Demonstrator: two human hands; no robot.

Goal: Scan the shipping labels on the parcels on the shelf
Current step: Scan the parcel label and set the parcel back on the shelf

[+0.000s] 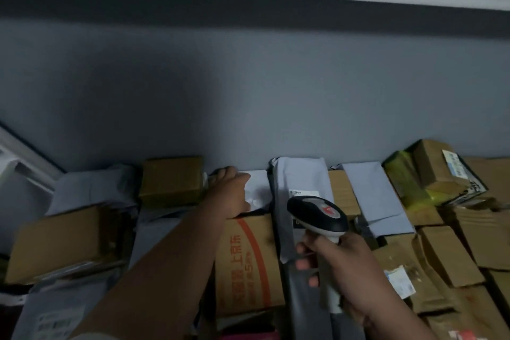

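Observation:
My right hand (342, 265) grips the handle of a black and grey barcode scanner (317, 215) with a red mark on its head. The scanner points at a grey poly mailer (300, 176) with a small white label (303, 193). My left hand (230, 193) reaches far back and rests on a white parcel (258, 190) against the wall, fingers over its far edge; whether they curl round it is hidden. Under my left wrist lies a cardboard box with orange print (248, 262).
Parcels crowd the shelf: a taped brown box (172, 181) at the back left, a cardboard box (58, 243) at left, grey mailers (379, 196), a yellow-green wrapped parcel (405, 182), and several brown boxes (447, 254) at right. A grey wall stands behind.

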